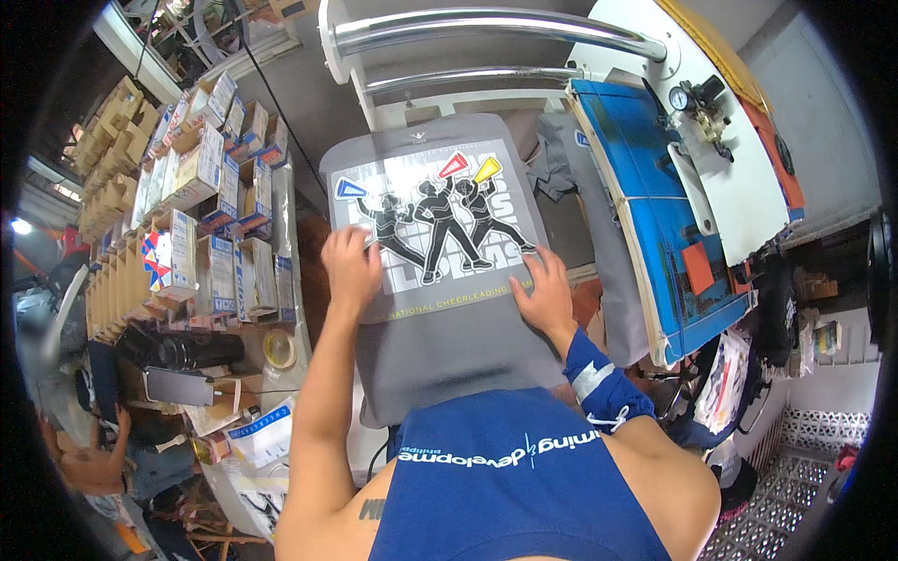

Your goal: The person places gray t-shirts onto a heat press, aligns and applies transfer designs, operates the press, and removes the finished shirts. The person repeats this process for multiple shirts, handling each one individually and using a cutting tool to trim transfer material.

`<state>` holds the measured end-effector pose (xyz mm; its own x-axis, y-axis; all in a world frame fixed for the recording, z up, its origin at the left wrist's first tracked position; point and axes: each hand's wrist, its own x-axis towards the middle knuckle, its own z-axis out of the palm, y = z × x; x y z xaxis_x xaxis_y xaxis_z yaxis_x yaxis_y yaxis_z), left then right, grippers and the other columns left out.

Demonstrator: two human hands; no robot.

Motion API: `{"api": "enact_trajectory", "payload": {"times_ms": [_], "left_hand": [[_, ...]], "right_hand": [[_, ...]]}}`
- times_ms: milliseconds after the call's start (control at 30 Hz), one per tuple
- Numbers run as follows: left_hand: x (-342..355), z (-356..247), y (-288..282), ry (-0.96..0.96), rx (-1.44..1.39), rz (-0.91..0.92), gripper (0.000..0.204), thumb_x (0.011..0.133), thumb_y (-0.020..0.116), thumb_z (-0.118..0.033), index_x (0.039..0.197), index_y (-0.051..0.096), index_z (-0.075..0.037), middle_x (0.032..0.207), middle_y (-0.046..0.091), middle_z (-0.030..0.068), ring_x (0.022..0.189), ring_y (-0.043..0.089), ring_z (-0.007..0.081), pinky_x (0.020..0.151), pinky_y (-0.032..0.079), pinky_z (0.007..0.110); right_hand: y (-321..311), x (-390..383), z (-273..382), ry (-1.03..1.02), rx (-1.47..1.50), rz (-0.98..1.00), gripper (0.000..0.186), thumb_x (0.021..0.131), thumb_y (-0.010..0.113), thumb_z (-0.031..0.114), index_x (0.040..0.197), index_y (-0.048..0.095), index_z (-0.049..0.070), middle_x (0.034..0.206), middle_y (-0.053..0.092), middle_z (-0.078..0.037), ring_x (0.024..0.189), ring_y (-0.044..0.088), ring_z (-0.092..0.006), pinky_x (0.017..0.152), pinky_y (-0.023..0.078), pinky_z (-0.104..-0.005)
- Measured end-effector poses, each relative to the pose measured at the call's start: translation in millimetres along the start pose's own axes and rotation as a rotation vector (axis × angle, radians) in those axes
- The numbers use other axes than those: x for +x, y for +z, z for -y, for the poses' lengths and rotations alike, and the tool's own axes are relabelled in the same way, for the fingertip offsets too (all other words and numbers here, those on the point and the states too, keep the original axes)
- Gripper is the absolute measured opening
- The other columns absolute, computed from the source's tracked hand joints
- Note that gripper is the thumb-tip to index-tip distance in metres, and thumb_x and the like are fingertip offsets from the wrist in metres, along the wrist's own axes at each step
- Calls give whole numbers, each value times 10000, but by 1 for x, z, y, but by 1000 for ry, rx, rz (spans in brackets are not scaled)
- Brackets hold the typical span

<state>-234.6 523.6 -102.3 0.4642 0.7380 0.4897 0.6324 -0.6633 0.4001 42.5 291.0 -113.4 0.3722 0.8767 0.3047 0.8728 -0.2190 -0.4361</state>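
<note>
A grey T-shirt lies spread in front of me on a flat press bed. On its chest rests a clear glossy transfer sheet with three dark figures raising blue, red and yellow megaphones over white lettering. At the sheet's left edge sits my left hand, fingers bent and apart, thumb toward the print. My right hand touches the lower right edge with its fingers spread and nothing visibly held. A line of yellow lettering runs along the sheet's bottom.
To the right stands the press's blue-covered upper plate with a pressure gauge. Chrome bars cross the back. Boxes stack on the left, above a tape roll and a phone. Another person is at lower left.
</note>
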Motion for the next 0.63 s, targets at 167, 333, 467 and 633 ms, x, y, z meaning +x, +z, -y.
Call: {"api": "enact_trajectory", "payload": {"times_ms": [167, 333, 467, 633], "left_hand": [[153, 25, 79, 83, -167, 111, 221, 893, 637, -128, 1073, 688, -10, 1106, 675, 217, 1068, 621, 406, 943, 484, 468], [244, 53, 159, 36, -233, 305, 257, 951, 615, -182, 1096, 699, 12, 1115, 704, 215, 1054, 656, 405, 925, 515, 446], [266, 71, 197, 60, -86, 513, 286, 941, 666, -255, 1086, 715, -14, 1080, 721, 201, 1023, 683, 381, 880, 534, 436], [286, 79, 192, -102, -265, 802, 450, 846, 778, -377, 1154, 727, -53, 1135, 717, 216, 1053, 704, 286, 919, 538, 419]], "right_hand": [[-2, 3, 1, 13, 0, 27, 481, 873, 710, 297, 1256, 608, 26, 1402, 480, -244, 1293, 436, -464, 1094, 382, -520], [-4, 6, 3, 68, -23, 82, 495, 863, 723, 305, 1267, 607, 43, 1418, 468, -239, 1312, 419, -482, 1103, 372, -533], [-5, 10, 7, 79, -26, 104, 504, 846, 739, 285, 1262, 601, 36, 1425, 464, -231, 1315, 425, -467, 1092, 383, -529], [-3, 10, 7, 115, -32, 120, 529, 826, 756, 274, 1273, 588, 45, 1436, 463, -215, 1324, 433, -440, 1100, 370, -525]]}}
